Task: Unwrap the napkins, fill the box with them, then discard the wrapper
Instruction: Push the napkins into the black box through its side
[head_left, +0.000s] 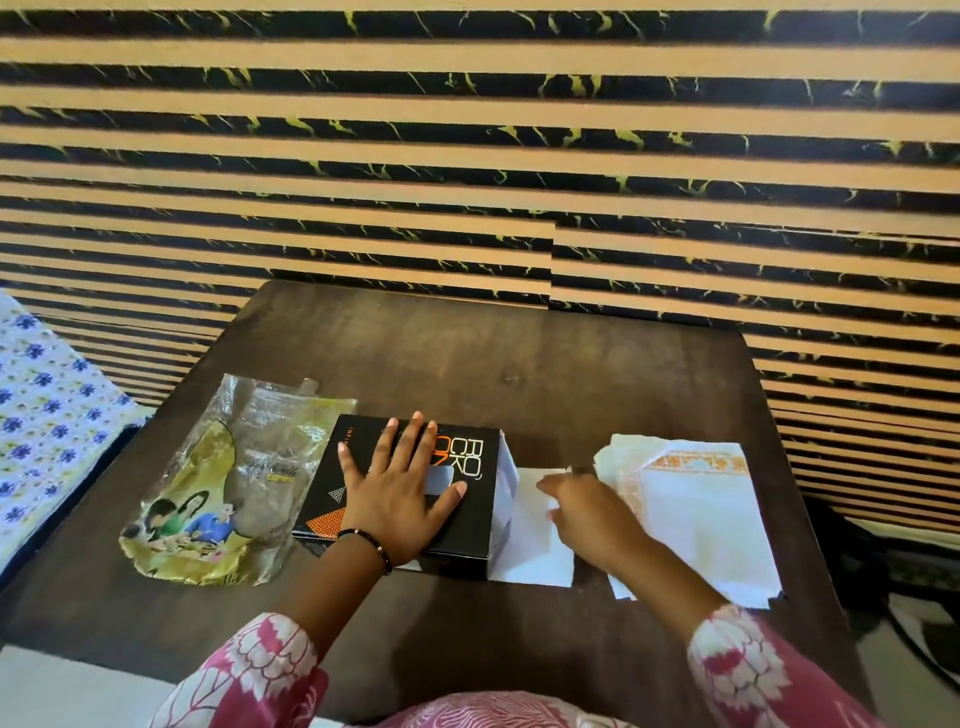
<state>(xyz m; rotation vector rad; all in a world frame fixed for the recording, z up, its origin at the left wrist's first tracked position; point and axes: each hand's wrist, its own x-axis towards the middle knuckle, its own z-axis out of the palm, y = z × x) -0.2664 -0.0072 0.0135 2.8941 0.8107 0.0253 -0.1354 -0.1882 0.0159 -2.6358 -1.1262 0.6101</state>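
A black box (470, 512) with orange print lies on the dark table (467, 353). My left hand (397, 486) rests flat on its top, fingers spread. The box's white end flap (535, 535) lies open to the right. My right hand (589, 512) hovers over that flap, fingers loosely curled and pointing left; I cannot tell whether it holds anything. A stack of white napkins (696, 519) with an orange border lies right of that hand. The empty clear and yellow wrapper (228, 488) lies left of the box.
A striped black and tan wall panel (467, 156) rises behind the table. A blue floral cloth (36, 415) covers a surface at the left. Dark floor with a cable shows at the lower right.
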